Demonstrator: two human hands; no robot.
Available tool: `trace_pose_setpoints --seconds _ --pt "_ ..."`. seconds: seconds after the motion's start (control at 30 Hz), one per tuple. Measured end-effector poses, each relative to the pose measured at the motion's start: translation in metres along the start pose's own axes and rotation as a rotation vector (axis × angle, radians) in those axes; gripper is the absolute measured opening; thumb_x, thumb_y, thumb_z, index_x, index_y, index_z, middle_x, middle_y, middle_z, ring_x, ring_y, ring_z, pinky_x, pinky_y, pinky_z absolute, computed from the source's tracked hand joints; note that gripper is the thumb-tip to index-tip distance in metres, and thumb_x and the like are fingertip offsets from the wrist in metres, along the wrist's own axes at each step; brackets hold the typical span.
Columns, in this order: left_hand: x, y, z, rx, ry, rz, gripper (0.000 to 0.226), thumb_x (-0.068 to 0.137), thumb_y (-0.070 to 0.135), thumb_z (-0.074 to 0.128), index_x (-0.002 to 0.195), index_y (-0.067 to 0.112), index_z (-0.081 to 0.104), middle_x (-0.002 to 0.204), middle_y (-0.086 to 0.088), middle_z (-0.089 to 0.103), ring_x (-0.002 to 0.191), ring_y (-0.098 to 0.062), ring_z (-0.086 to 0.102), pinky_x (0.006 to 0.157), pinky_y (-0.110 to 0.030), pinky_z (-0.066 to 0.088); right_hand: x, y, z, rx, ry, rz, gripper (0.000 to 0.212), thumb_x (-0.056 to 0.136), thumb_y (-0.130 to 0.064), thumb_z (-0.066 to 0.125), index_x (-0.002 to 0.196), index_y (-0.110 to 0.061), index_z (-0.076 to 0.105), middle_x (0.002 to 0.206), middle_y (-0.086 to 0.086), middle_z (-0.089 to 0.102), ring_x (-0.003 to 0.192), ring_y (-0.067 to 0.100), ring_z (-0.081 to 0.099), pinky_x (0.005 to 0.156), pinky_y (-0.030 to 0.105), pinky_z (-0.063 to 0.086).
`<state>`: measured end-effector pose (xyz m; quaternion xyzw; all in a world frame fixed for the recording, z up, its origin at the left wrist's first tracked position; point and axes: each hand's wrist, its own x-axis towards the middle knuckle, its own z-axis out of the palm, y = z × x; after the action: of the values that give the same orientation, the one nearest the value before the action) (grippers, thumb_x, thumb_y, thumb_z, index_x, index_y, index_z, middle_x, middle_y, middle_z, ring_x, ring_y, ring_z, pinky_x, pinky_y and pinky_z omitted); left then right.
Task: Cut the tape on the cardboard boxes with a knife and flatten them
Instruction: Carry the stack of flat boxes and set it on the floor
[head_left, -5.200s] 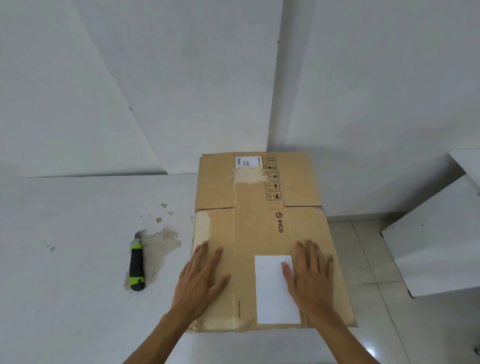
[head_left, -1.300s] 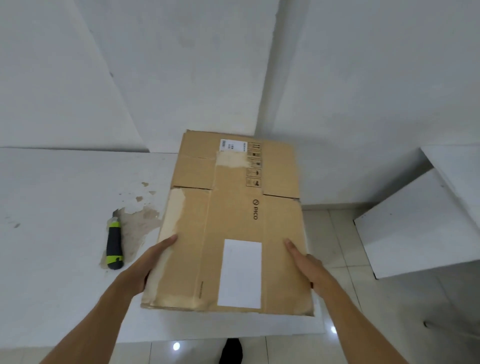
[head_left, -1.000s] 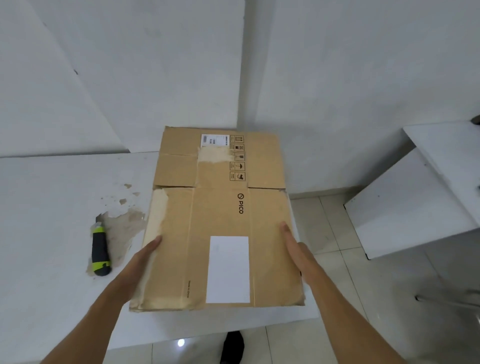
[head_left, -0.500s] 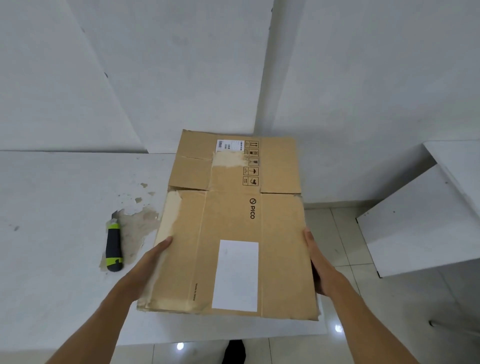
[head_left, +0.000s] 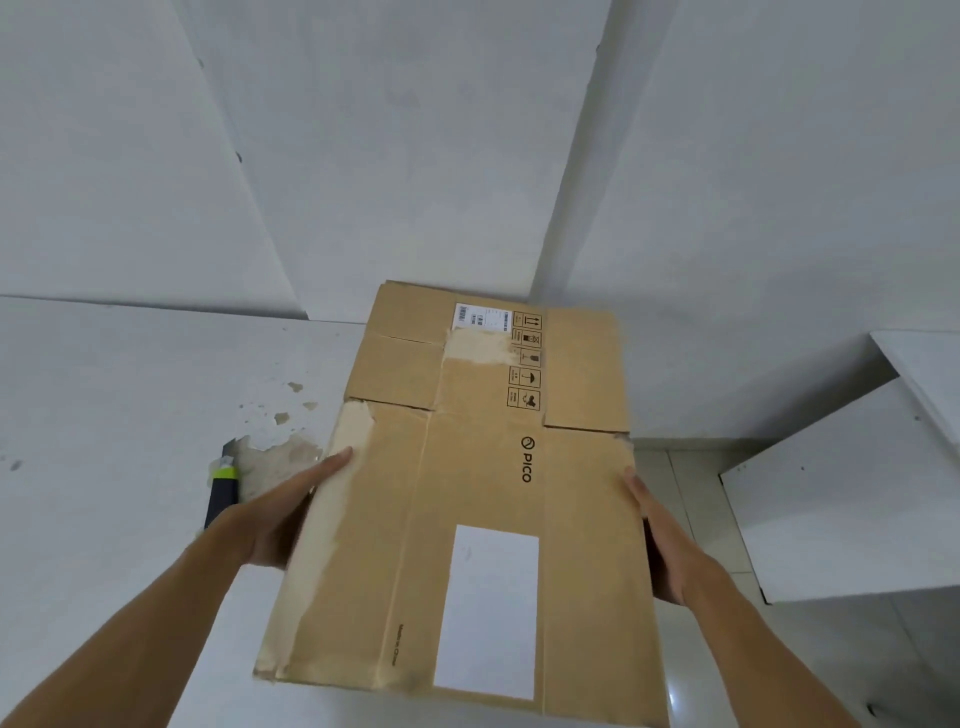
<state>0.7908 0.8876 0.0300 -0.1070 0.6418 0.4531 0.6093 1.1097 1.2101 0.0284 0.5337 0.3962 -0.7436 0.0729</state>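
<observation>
- Both hands hold one flattened cardboard box (head_left: 467, 493) by its long edges: the left hand (head_left: 283, 512) grips the left edge with fingers on the torn pale strip, and the right hand (head_left: 657, 535) clasps the right edge with fingers wrapped under, out of sight.
- Gripping opposite edges likely keeps the limp sheet level and stops it folding along its creases while it is carried.
- Its near end juts past the white table (head_left: 104, 441) toward the person; whether the far end touches the table, I cannot tell.
- One knife (head_left: 222, 488), black with a yellow-green band, lies on the table just left of the left wrist, beside a patch of chipped paint, within easy reach but clear of the cardboard.
- Count: one box, one knife, two hands, one white label and one barcode sticker on the cardboard.
- By my judgement this box is done and is being moved aside.
</observation>
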Motion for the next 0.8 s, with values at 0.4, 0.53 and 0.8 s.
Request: trace_pose_setpoints --seconds 0.4,0.53,0.8 --pt "0.001 -0.001 0.028 -0.125 0.082 0.214 0.059 0.084 0.052 0.078 0.124 0.009 0.071 0.113 -0.020 0.075 0.104 -0.037 0.074 0.097 -0.053 0.057 0.005 -0.004 0.020 -0.008 0.128 -0.149 0.058 0.087 -0.058 0.067 0.124 -0.013 0.068 0.105 0.020 0.077 0.104 0.041 0.071 0.091 0.052 0.056" --pt "-0.018 -0.019 0.012 -0.155 0.097 0.214 0.067 0.077 0.053 0.085 0.128 0.011 0.069 0.115 -0.021 0.075 0.105 -0.040 0.073 0.099 -0.057 0.055 -0.012 0.006 0.033 0.036 0.118 -0.182 0.051 0.091 -0.047 0.066 0.124 -0.008 0.068 0.103 0.023 0.077 0.090 0.039 0.075 0.083 0.047 0.056" --pt "-0.076 -0.042 -0.065 -0.139 0.108 0.301 0.067 0.079 0.053 0.081 0.129 0.010 0.066 0.114 -0.023 0.074 0.105 -0.042 0.072 0.093 -0.056 0.058 -0.062 0.041 0.111 0.091 0.079 -0.259 0.044 0.094 -0.042 0.064 0.122 -0.009 0.067 0.107 0.022 0.076 0.102 0.042 0.071 0.085 0.048 0.056"
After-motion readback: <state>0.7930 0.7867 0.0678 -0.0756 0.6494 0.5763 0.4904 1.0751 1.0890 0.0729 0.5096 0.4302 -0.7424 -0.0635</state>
